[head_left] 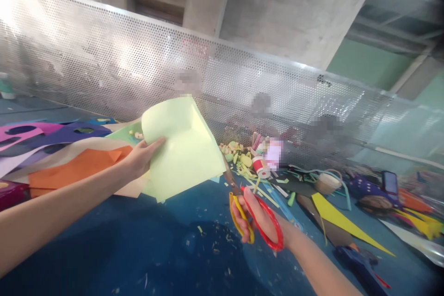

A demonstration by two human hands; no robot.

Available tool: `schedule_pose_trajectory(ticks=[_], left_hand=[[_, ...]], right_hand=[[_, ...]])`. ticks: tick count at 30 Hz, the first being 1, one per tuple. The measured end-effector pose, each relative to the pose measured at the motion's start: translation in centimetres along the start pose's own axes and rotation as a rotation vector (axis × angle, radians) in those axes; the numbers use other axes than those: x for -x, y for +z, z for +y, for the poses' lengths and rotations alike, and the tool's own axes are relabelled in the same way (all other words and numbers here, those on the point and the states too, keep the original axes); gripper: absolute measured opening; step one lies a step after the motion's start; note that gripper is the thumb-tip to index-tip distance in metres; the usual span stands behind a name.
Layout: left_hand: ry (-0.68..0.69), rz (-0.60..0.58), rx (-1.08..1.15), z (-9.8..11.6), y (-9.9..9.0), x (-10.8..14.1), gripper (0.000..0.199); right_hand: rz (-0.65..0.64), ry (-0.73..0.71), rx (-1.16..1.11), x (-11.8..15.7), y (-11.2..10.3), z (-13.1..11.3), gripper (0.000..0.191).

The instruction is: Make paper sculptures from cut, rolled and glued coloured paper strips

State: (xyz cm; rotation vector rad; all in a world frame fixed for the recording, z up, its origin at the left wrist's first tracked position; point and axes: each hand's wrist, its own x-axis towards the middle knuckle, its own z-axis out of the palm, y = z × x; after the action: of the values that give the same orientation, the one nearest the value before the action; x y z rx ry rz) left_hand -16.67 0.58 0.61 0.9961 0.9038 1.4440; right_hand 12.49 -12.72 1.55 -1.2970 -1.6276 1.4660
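A pale yellow-green sheet of paper is held up in my left hand, the thumb on its near face and the other fingers behind it. Its upper left edge curls over. My right hand grips a pair of scissors with one red and one yellow handle loop. The blades point up and left, their tips by the lower right corner of the sheet. Whether the blades touch the paper I cannot tell.
Orange paper and purple cut sheets lie at the left. Yellow scraps, a red and white paper cup, yellow paper and a dark blue tool lie rightward. A perforated metal screen stands behind the blue table.
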Motion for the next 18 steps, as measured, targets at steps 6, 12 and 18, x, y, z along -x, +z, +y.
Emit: schedule_pose_trajectory(ticks=[6,12,18], left_hand=[[-0.007,-0.01,0.0,0.1,-0.1,0.0,0.026],[0.0,0.001,0.001,0.3,0.0,0.1,0.026],[-0.003,0.003,-0.005,0.4,0.2,0.3,0.023]], right_hand=[[0.007,-0.035,0.049,0.0,0.2,0.0,0.058],[-0.001,-0.026,0.041,-0.2,0.5,0.1,0.06],[0.022,0.004,-0.015,-0.6,0.3,1.0,0.054]])
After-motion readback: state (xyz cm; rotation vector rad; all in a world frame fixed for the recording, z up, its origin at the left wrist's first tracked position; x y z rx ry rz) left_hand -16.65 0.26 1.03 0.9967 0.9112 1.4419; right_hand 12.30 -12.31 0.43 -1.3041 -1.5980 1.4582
